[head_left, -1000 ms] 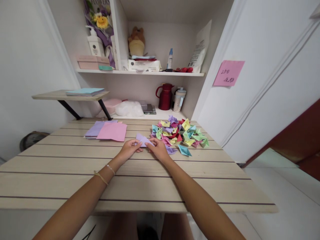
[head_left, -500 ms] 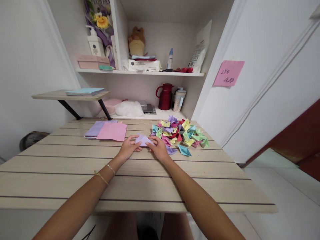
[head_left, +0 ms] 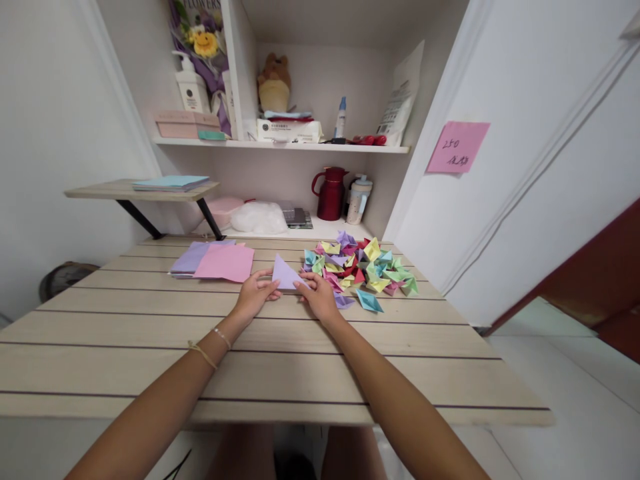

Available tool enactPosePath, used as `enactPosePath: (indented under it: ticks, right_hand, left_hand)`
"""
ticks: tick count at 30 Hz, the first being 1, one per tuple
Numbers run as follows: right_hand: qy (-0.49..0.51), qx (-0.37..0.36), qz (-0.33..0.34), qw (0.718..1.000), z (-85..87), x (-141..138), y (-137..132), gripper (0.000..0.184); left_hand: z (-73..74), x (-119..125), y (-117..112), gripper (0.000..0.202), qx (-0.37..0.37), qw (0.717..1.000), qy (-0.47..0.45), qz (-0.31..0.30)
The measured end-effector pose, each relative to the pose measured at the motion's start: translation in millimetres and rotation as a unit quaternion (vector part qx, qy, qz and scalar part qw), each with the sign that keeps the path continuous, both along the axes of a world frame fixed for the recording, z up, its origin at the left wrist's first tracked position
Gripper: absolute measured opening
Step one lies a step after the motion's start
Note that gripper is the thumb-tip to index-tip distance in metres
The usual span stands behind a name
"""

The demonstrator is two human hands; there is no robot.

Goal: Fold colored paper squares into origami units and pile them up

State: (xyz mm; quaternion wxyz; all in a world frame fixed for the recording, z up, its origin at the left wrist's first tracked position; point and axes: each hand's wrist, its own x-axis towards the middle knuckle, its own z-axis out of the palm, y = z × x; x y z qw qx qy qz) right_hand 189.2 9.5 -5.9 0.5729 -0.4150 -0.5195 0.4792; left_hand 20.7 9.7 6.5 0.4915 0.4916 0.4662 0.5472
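Observation:
A folded sheet of purple paper [head_left: 285,275], triangular in outline, is held up between both hands above the table. My left hand [head_left: 257,293] pinches its lower left corner with thumb and fingers. At the lower right corner, my right hand [head_left: 318,295] grips the paper, thumb in front and fingers behind. Just right of that hand lies a heap of folded paper boats [head_left: 373,270] in several colours. A blue paper boat [head_left: 369,301] and a purple one [head_left: 343,301] sit at the heap's near edge.
Pink paper [head_left: 225,262] lies on purple sheets [head_left: 193,257] at the table's left. Blue paper [head_left: 171,183] rests on a small raised shelf [head_left: 100,189]. Behind the table stand a red jug [head_left: 331,193], a tumbler [head_left: 357,200] and a white plastic bag [head_left: 259,218].
The purple paper has tipped up and now shows a tall pointed triangle instead of a low shape. Both hands keep hold of it, nearly in the same place.

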Motion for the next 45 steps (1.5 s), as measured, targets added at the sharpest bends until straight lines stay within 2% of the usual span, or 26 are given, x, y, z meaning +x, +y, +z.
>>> enactPosePath:
  ticks: [5,9,16,24,37,45]
  right_hand:
    - [0.010,-0.017,-0.006,1.000,-1.7,1.3,2.5,0.034]
    - [-0.007,-0.009,0.007,1.000,-0.9,1.3,2.2,0.032]
    - [-0.048,0.016,0.035,0.998,2.5,2.7,-0.2,0.033]
    - [0.005,-0.009,0.093,0.996,-1.6,-1.3,2.2,0.032]
    - [-0.019,-0.008,0.065,0.998,-5.7,1.4,5.7,0.026]
    - [0.025,-0.018,0.081,0.996,-2.2,1.4,4.0,0.028]
  left_hand:
    - [-3.4,-3.0,3.6,0.031,0.002,1.000,-0.002,0.013]
    - [-5.7,-4.8,5.1,0.032,0.004,1.000,0.004,0.009]
    - [-2.3,-4.7,2.4,0.032,0.019,0.996,0.062,-0.059]
    - [-3.8,-3.8,3.9,0.037,0.006,0.997,0.040,-0.065]
    - [-2.1,-2.8,3.8,0.034,0.003,0.997,0.049,-0.057]
    - [0.5,-3.0,1.3,0.031,0.000,0.998,0.012,-0.066]
